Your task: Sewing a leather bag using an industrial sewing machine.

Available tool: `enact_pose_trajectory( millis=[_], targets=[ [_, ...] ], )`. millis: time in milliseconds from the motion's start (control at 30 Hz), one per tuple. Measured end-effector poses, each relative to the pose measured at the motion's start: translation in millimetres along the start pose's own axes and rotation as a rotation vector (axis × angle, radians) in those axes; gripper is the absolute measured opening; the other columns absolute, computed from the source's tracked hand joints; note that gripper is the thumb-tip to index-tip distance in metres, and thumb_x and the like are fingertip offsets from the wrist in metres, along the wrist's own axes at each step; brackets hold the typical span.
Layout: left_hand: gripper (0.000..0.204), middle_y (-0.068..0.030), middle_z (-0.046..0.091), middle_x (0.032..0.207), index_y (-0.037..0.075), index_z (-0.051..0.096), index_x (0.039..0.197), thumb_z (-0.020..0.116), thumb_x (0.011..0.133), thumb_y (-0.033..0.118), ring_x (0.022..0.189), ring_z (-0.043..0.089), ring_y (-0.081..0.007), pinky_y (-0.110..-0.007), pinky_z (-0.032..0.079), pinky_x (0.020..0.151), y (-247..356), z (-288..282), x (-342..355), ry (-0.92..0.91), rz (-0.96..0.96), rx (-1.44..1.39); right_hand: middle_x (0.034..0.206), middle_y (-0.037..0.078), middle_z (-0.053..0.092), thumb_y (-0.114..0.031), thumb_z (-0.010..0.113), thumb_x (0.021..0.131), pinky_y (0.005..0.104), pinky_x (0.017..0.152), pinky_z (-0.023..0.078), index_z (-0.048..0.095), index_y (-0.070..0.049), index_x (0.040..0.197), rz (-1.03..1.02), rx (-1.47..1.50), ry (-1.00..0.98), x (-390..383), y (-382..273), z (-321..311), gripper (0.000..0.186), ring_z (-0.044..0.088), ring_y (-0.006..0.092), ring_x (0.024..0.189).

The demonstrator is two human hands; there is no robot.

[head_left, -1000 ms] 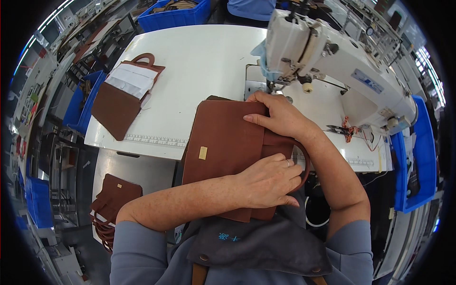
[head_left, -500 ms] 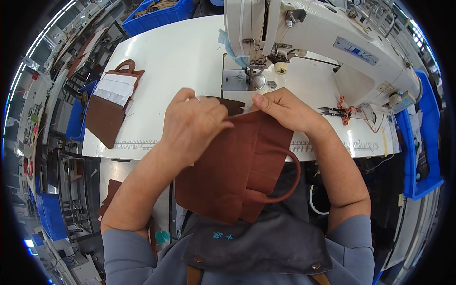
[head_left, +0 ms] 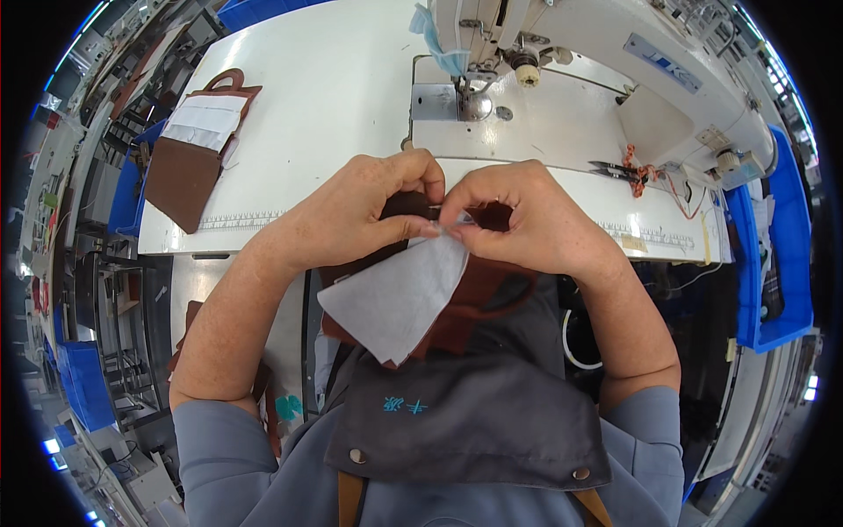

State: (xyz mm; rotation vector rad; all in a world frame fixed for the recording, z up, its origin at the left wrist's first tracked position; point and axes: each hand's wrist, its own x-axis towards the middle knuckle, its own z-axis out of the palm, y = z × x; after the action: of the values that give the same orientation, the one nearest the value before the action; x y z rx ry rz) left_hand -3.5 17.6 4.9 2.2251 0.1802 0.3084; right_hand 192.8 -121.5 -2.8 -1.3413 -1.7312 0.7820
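Above my lap, right at the table's front edge, I hold a reddish-brown leather bag piece [head_left: 479,294]. A pale grey lining panel [head_left: 399,299] hangs folded over its front and hides much of the leather. My left hand [head_left: 364,211] pinches the top edge, thumb against fingers. Close beside it, my right hand [head_left: 531,215] pinches the same edge, the fingertips of both hands nearly meeting. What exactly lies between the fingertips is too small to make out. Just beyond my hands are the needle and presser foot of a white sewing machine [head_left: 667,70].
Another brown leather piece with a handle and white lining [head_left: 186,180] lies on the white table [head_left: 307,97] at left. Black thread snips [head_left: 612,171] with orange cord lie at right. A blue bin [head_left: 781,299] hangs beyond the right edge. Blue cloth [head_left: 439,44] hangs by the needle.
The bag piece has been turned or folded so that the grey lining now faces me. My left hand has moved right, next to my right hand. The view has tilted slightly.
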Motion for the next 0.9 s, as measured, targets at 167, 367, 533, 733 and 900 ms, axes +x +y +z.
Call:
enact_pose_trajectory(
  millis=[167,367,533,733,900],
  targets=[
    [0.027,-0.0031,0.062,0.076,0.003,0.058,0.105,0.078,0.087,0.009,0.068,0.056,-0.0124,-0.028,0.045,0.066,17.1,2.2,-9.1,0.091,-0.095,-0.029,0.083,0.011,0.071,-0.011,0.075,0.081,0.0345,0.066,0.054,0.063,-0.004,0.097,0.092,-0.191,0.126,-10.8,-16.1,5.4,0.022,0.07,0.0256,0.074],
    [0.02,-0.0063,0.064,0.086,0.002,0.063,0.099,0.077,0.086,0.008,0.077,0.061,-0.0149,-0.029,0.048,0.072,19.7,6.7,-17.3,0.134,0.016,-0.001,0.084,0.011,0.072,-0.011,0.075,0.082,0.034,0.068,0.055,0.071,-0.003,0.088,-0.052,-0.153,0.299,-17.7,-5.5,18.5,0.011,0.07,0.0254,0.075],
    [0.016,-0.0068,0.068,0.095,0.002,0.066,0.09,0.079,0.081,0.007,0.084,0.064,-0.0196,-0.03,0.05,0.076,33.8,-6.7,-17.3,0.104,0.09,0.162,0.083,0.01,0.072,-0.009,0.074,0.082,0.0333,0.068,0.055,0.073,-0.003,0.087,-0.073,-0.067,0.282,-19.2,-15.4,14.2,0.008,0.069,0.0245,0.074],
    [0.019,-0.0063,0.069,0.085,0.002,0.069,0.076,0.087,0.072,0.007,0.08,0.064,-0.018,-0.029,0.049,0.072,43.2,-15.6,-22.3,0.143,0.051,0.14,0.081,0.006,0.071,-0.008,0.074,0.081,0.0349,0.079,0.051,0.07,-0.004,0.084,-0.247,-0.222,0.226,-15.8,-33.5,2.7,0.006,0.067,0.0248,0.076],
    [0.024,-0.0061,0.069,0.078,0.002,0.07,0.071,0.093,0.065,0.006,0.074,0.063,-0.013,-0.027,0.047,0.065,50.1,-11.4,-27.5,0.248,-0.032,0.045,0.078,0.004,0.069,-0.009,0.074,0.082,0.038,0.086,0.049,0.068,-0.006,0.082,-0.254,-0.317,0.256,-19.2,-36.8,3.7,0.007,0.066,0.0237,0.075]
  ],
)
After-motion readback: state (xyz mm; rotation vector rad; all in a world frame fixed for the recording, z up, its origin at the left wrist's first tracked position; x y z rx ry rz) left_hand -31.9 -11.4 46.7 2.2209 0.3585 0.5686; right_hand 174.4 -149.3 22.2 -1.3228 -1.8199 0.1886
